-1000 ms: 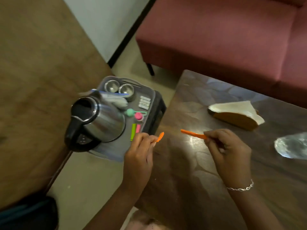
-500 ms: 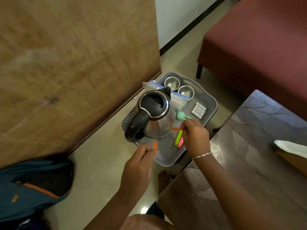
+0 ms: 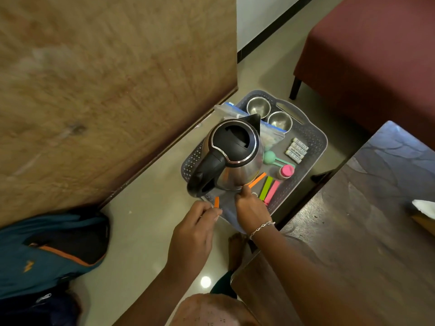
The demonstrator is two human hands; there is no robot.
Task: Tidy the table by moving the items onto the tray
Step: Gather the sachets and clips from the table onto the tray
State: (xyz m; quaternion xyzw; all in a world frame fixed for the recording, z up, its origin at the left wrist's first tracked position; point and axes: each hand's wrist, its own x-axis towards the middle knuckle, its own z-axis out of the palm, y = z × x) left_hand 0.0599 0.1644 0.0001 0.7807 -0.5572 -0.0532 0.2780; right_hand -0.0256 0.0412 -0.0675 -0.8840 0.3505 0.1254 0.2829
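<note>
Head view, orange strip pinched in left fingers

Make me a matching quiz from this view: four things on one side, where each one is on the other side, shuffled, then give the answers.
Things:
1. kettle
2. batteries
3. steel bowls
4. short orange piece

Places:
A. far end of the tray
B. pinched in the left hand
C. tray's right side, in a row
D. tray's left side

Pairs: 1-D, 2-C, 3-A, 4-B.
</note>
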